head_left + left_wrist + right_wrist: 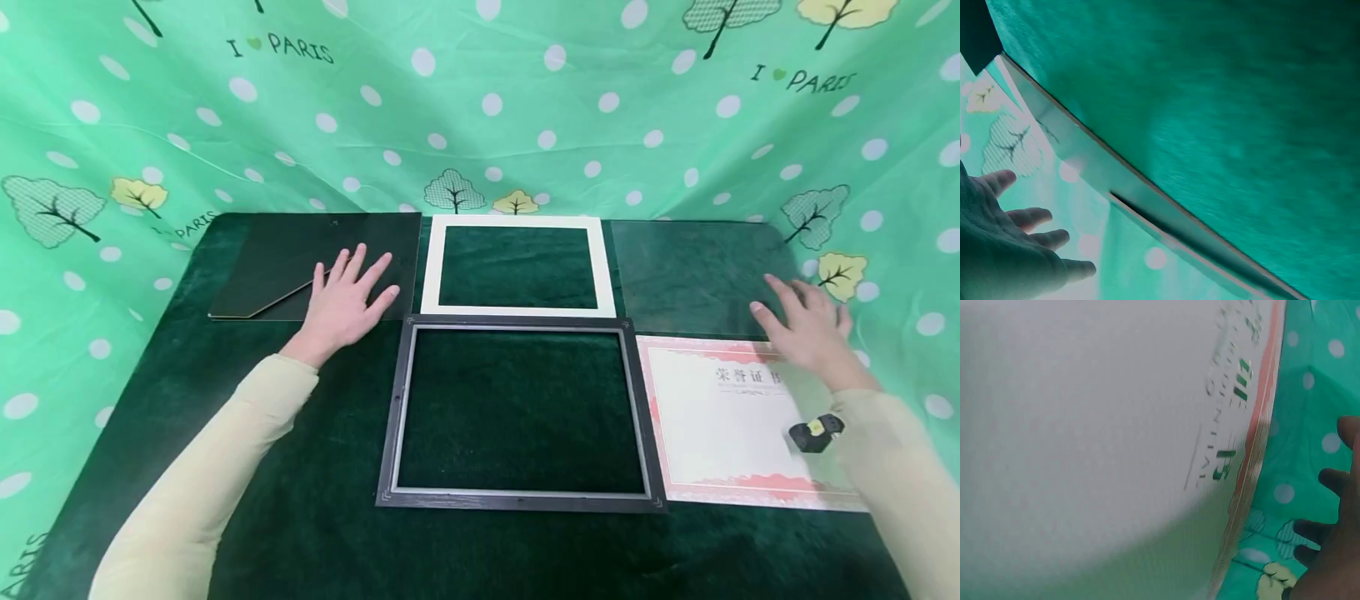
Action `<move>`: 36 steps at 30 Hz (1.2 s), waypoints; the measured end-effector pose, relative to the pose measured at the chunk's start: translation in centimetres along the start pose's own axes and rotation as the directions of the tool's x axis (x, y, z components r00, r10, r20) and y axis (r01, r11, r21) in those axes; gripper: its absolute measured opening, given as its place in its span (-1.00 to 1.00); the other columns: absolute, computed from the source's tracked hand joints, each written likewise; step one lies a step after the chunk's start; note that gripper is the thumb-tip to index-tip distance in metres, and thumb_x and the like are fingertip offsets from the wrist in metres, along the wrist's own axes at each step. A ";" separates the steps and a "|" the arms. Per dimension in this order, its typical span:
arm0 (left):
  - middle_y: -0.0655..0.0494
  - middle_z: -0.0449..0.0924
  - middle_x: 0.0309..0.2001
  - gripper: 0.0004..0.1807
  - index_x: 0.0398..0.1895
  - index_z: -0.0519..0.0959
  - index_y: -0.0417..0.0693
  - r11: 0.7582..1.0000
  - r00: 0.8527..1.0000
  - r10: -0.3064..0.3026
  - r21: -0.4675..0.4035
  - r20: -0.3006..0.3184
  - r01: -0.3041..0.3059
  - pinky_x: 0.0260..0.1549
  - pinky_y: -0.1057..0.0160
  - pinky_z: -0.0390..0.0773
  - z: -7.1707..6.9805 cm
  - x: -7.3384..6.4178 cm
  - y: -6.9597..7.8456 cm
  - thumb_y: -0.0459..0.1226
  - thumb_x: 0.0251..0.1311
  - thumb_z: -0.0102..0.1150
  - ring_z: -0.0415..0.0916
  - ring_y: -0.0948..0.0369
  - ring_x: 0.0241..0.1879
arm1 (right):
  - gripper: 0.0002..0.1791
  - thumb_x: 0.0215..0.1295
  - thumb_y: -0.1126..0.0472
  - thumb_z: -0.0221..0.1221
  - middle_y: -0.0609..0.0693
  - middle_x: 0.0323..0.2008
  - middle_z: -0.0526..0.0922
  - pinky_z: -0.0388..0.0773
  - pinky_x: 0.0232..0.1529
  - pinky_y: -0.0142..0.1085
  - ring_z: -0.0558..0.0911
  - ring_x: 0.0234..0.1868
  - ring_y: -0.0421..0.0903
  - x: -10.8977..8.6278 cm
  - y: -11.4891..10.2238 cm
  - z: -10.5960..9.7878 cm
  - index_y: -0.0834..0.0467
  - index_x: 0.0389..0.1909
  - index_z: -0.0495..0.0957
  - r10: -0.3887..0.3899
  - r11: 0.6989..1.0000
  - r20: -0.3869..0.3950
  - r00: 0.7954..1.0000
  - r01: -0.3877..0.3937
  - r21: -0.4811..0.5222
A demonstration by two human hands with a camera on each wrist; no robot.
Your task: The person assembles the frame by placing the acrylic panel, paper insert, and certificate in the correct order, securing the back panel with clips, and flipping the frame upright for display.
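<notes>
My left hand [347, 298], fingers spread, is over the black backing board [277, 258] at the far left; whether it touches is unclear. A slanted flap edge shows on that board. My right hand [813, 329] hovers with loosely bent fingers near the right edge of the clear sheet [690, 275] and over the top of the certificate [712, 433], holding nothing. The certificate has a pink border, and my wrist hides part of its right side. Between the hands lies an empty dark picture frame [521, 502], with a white mat [517, 312] behind it.
Everything lies flat on a dark green cloth-covered table [315, 517]. A light green curtain [480, 133] with white dots and trees rises behind the table and along its sides. A small black camera [816, 433] sits at my right wrist.
</notes>
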State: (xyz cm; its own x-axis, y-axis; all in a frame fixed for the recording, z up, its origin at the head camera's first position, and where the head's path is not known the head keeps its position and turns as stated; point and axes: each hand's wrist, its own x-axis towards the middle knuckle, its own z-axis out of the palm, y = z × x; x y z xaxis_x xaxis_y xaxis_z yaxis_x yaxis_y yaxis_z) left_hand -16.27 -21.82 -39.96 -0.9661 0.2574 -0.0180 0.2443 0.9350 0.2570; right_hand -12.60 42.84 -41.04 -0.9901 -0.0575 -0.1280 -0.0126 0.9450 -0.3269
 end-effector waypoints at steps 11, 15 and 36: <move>-0.14 -0.13 0.51 -0.28 0.52 0.10 0.15 0.994 0.994 0.110 0.025 0.019 -0.110 0.31 -0.25 -0.31 0.5 1.6 3.2 0.23 0.40 -0.31 -0.24 -0.14 0.46 | -0.24 0.52 -0.14 -0.35 0.59 0.34 -0.18 -0.26 0.10 0.47 -0.19 0.35 0.52 1.8 1.7 -0.2 0.23 0.51 -0.25 0.055 0.997 0.011 0.998 -0.056 0.060; -0.14 -0.09 0.50 -0.30 0.51 0.12 0.15 0.987 0.987 0.159 0.029 0.032 -0.160 0.32 -0.23 -0.26 0.8 1.9 4.5 0.21 0.40 -0.27 -0.20 -0.14 0.46 | -0.22 0.51 -0.16 -0.35 0.62 0.33 -0.22 -0.16 0.08 0.47 -0.19 0.32 0.57 2.3 2.0 -0.2 0.26 0.50 -0.28 0.092 0.993 0.025 0.995 -0.093 0.076; -0.08 -0.08 0.51 -0.34 0.51 0.10 0.17 0.963 0.958 0.269 -0.050 0.102 -0.266 0.34 -0.18 -0.19 1.4 4.3 10.4 0.17 0.44 -0.29 -0.14 -0.07 0.46 | 0.11 0.27 -0.27 0.10 0.55 0.38 -0.21 -0.25 0.05 0.51 -0.29 0.29 0.63 3.5 2.1 -0.4 0.31 0.49 -0.27 0.225 0.945 0.038 0.974 -0.228 0.235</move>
State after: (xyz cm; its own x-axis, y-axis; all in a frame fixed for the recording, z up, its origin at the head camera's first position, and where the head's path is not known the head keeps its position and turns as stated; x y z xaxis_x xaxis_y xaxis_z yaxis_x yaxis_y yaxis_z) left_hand -17.72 -10.69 -38.68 -0.8509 0.5233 -0.0463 0.4876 0.8196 0.3008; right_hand -16.17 44.75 -41.84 -0.9615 0.1443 -0.2340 0.2462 0.8306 -0.4996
